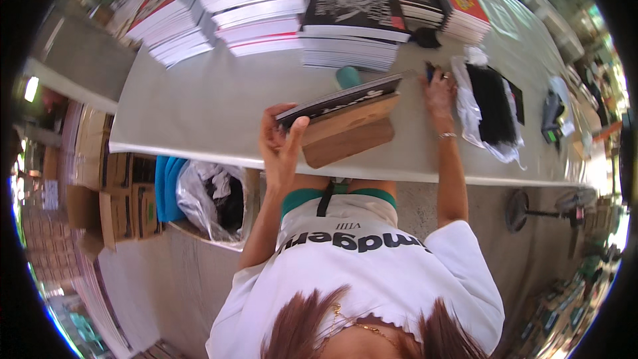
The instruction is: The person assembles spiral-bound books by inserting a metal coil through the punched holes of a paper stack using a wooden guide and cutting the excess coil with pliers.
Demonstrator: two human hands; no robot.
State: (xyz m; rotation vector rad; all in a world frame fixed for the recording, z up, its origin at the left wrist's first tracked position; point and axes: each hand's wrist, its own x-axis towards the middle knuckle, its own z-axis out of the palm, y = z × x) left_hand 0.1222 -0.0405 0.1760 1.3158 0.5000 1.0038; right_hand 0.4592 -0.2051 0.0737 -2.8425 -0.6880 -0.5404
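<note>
My left hand (282,136) is closed on the left end of a thin black book (352,101) with pale lettering, thumb on the near side. The book stands tilted on its edge at a wooden block stand (349,138) close to the table's front edge. Right of it, my right hand (440,93) lies low over the tabletop, fingers curled round a small dark blue object (430,72); its kind is too small to tell. Just behind the book is a teal round thing (347,78), partly hidden. White plastic packaging with a black bundle (492,103) lies beside my right hand.
Stacks of books (352,26) line the far side of the white-covered table (179,113). A grey handheld device (551,116) lies at the right end. Below on the left are a plastic-lined bin (212,199) and cardboard boxes (119,213); a fan (518,211) stands below right.
</note>
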